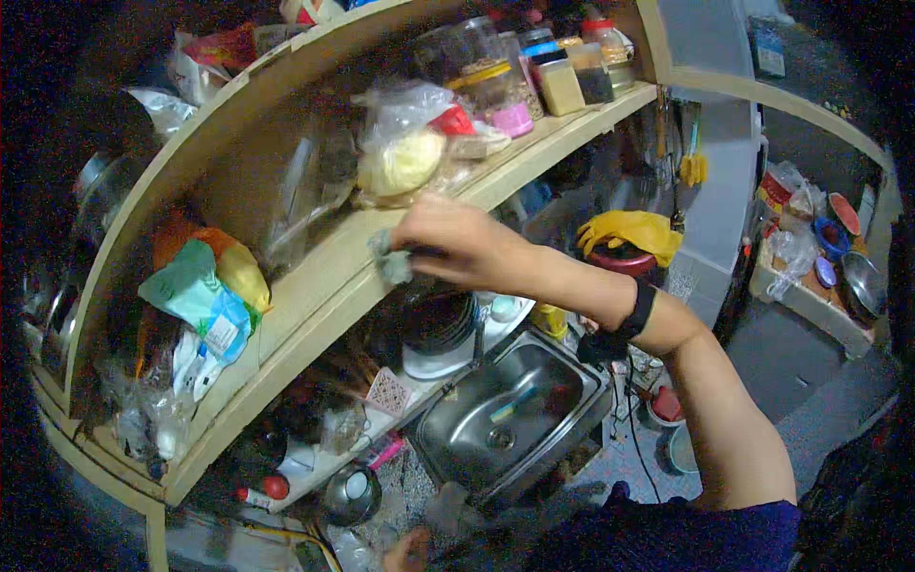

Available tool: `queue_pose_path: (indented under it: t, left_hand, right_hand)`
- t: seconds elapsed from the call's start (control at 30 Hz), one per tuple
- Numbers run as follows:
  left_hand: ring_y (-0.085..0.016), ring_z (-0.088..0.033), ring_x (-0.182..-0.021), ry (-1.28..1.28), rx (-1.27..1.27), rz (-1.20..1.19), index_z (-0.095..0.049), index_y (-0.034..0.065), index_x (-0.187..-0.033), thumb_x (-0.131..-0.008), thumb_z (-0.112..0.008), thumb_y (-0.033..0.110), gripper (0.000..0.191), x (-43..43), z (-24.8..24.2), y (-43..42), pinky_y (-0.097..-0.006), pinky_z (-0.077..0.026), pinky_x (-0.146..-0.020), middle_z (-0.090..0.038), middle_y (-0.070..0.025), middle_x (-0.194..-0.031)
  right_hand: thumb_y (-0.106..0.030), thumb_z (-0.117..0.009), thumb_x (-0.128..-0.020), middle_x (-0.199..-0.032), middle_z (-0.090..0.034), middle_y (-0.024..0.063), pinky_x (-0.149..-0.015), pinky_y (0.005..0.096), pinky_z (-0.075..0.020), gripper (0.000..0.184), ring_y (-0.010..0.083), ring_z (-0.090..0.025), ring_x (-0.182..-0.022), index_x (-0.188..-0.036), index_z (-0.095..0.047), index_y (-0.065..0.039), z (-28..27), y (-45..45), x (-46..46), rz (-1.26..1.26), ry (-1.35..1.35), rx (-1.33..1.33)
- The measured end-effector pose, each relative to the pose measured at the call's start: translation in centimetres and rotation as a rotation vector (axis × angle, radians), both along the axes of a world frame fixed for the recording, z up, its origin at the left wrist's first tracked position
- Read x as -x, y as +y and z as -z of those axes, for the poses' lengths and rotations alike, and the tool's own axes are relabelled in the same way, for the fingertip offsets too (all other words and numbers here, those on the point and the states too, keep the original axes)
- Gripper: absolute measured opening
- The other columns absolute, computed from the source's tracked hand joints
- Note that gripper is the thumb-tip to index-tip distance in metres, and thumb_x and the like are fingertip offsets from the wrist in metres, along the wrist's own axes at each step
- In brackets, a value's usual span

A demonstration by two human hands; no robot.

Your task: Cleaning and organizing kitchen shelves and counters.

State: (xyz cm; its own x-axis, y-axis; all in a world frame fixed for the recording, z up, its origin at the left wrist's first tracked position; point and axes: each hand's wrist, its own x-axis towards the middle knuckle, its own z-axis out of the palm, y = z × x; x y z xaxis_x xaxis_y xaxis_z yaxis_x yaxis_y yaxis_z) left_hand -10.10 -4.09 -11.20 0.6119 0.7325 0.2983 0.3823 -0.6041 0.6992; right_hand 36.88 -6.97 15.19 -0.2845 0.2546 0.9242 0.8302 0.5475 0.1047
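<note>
My right hand [447,239], with a dark band on the wrist, reaches up to the wooden shelf [314,264] and grips a crumpled grey-green cloth [394,261] at the shelf's front edge. Just beyond it on the shelf lies a clear plastic bag with a pale yellow round thing [411,161] in it. My left hand [407,550] shows only in part at the bottom edge, blurred; whether it holds anything is not clear.
Jars [561,82] stand at the shelf's right end. Green and yellow packets [204,286] lie towards its left. Below are a steel sink [511,422], a pink basket [388,392], a steel pot [352,493] and yellow rubber gloves [632,232] over a red bowl.
</note>
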Motion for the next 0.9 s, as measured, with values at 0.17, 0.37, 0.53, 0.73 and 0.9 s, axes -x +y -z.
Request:
queue_pose_path:
  t: [0.17, 0.37, 0.53, 0.73, 0.9]
  left_hand:
    - [-0.019, -0.065, -0.073, 0.368, 0.080, -0.196, -0.071, 0.0032, -0.115, -0.093, -0.065, 0.012, 0.024, 1.0, 3.2, -1.3, -0.0372, -0.051, -0.066, -0.071, -0.0105, -0.085]
    - [-0.015, -0.068, -0.079, 0.013, 0.246, 0.034, -0.071, 0.0061, -0.115, -0.093, -0.069, 0.023, 0.028, -7.7, -2.9, -3.2, -0.0335, -0.053, -0.067, -0.073, -0.0106, -0.092]
    - [-0.019, -0.069, -0.087, 0.106, 0.162, 0.023, -0.072, 0.0061, -0.114, -0.094, -0.068, 0.032, 0.032, -8.0, 2.6, -1.2, -0.0365, -0.055, -0.075, -0.074, -0.0093, -0.099]
    - [-0.021, -0.066, -0.095, 0.063, 0.308, 0.021, -0.070, 0.0042, -0.115, -0.095, -0.067, 0.025, 0.029, -7.3, 1.5, -3.0, -0.0333, -0.052, -0.084, -0.071, -0.0106, -0.106]
    - [-0.021, -0.066, -0.094, 0.058, 0.187, -0.029, -0.070, 0.0046, -0.114, -0.096, -0.067, 0.023, 0.026, -3.3, 2.9, -3.8, -0.0356, -0.052, -0.082, -0.070, -0.0101, -0.103]
  right_hand:
    - [-0.001, -0.069, -0.079, -0.114, -0.061, 0.0137, -0.092, 0.0427, -0.0455, 0.037, 0.0343, -0.058, -0.106, -0.114, -0.059, -0.004, 1.5, -0.3, -2.3, 0.278, -0.002, -0.173]
    - [0.008, -0.057, -0.079, -0.108, -0.063, 0.0150, -0.094, 0.0424, -0.0449, 0.039, 0.0357, -0.058, -0.105, -0.117, -0.060, -0.002, 2.3, -2.2, -2.8, 0.047, 0.165, 0.040]
    - [0.010, -0.052, -0.064, -0.123, -0.058, 0.0184, -0.110, 0.0481, -0.0359, 0.061, 0.0398, -0.049, -0.125, -0.123, -0.056, -0.002, 2.5, -4.6, -3.7, 0.241, 0.238, -0.150]
    - [0.007, -0.059, -0.066, -0.143, -0.053, 0.0093, -0.120, 0.0603, -0.0133, 0.070, 0.0348, -0.037, -0.143, -0.135, -0.054, -0.009, 5.5, 2.3, -0.8, 0.361, 0.045, -0.066]
    - [0.002, -0.062, -0.077, -0.083, -0.051, 0.0126, -0.066, 0.0429, -0.0459, 0.043, 0.0317, -0.057, -0.078, -0.115, -0.070, -0.016, -2.6, 2.8, 4.2, 0.209, 0.263, -0.312]
